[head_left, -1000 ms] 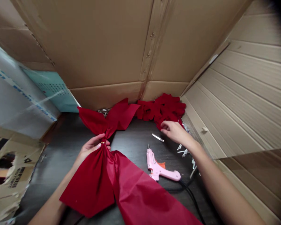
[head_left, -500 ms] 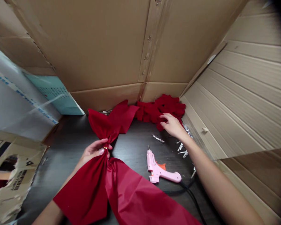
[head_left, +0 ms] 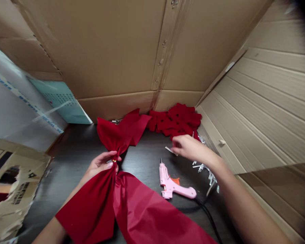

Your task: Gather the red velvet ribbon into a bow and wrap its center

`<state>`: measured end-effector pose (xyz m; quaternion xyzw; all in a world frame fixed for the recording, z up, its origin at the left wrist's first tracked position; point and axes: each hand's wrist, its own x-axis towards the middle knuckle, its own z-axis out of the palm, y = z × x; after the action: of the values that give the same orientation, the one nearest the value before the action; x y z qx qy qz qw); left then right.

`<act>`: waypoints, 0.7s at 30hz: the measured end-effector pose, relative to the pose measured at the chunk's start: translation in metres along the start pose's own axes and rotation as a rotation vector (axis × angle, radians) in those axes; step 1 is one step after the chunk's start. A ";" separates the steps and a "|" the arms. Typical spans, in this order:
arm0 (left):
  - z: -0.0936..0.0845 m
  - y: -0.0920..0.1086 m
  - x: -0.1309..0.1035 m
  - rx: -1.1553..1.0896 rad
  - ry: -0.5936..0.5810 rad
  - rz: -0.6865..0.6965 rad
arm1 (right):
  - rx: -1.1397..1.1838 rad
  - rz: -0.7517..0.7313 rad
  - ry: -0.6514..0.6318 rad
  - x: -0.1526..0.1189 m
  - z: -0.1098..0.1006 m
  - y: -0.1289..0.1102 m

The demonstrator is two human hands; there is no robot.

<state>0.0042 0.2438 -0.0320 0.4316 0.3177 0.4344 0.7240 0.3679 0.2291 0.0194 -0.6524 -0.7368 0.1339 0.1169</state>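
Observation:
A big red fabric bow [head_left: 91, 203] with long tails is pinched at its gathered middle in my left hand [head_left: 101, 164]. A thin gold tie [head_left: 114, 160] wraps that middle. My right hand [head_left: 190, 147] is curled over the right part of a silver metal clip [head_left: 168, 149] lying on the dark table; its fingers are bent together, and whether they grip the clip is hidden. Just below lies a pink glue gun [head_left: 173, 183] with an orange trigger, nozzle pointing away from me. Behind my right hand is a pile of small red fabric bows [head_left: 180, 117].
Silvery white twist ties [head_left: 210, 176] lie along the right side, near the glue gun's black cord [head_left: 208, 213]. More metal clips [head_left: 116, 121] sit behind the big bow. Cardboard walls [head_left: 117, 47] enclose the back and right. A torn cardboard piece [head_left: 20, 189] stands at left.
My right hand has moved from the pile of small red bows down toward me, onto the metal clip, with its fingers curling in. My left hand still holds the big bow.

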 end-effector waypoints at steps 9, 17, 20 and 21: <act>0.001 0.001 0.001 -0.009 0.017 -0.011 | -0.448 0.015 -0.495 -0.053 0.009 -0.084; 0.004 0.001 0.000 -0.008 0.055 0.005 | -0.482 0.046 -0.329 -0.036 0.005 -0.062; 0.003 0.001 0.001 -0.001 0.048 0.008 | -0.465 0.072 -0.195 -0.026 0.003 -0.046; 0.003 0.000 0.001 0.000 0.047 0.006 | -0.442 0.106 -0.110 -0.021 0.003 -0.038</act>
<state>0.0069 0.2435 -0.0304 0.4221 0.3333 0.4466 0.7151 0.3340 0.2034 0.0300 -0.6916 -0.7182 0.0106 -0.0761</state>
